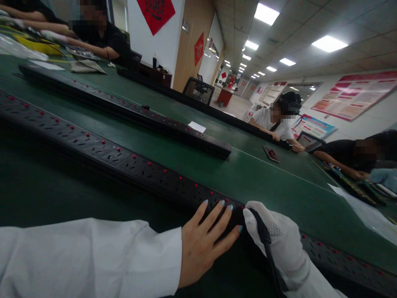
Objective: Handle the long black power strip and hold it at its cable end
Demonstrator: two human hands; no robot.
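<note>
A long black power strip (125,159) with a row of red dots and slotted sockets runs diagonally across the green table in front of me. My bare left hand (207,244) lies on it, fingers spread and tips resting on its top face. Just to the right, my right hand (276,234), in a white glove, is closed around a black plug (261,227) with a ribbed cord end. Its cord hangs down toward me. The plug's front is against the strip; the glove hides whether it sits in a socket.
A second black strip (130,108) lies farther off, with a white paper slip (197,126) by it. Another long dark strip (217,111) runs along the far side. A phone (271,154) lies near a co-worker (281,120). Other people work at left and right.
</note>
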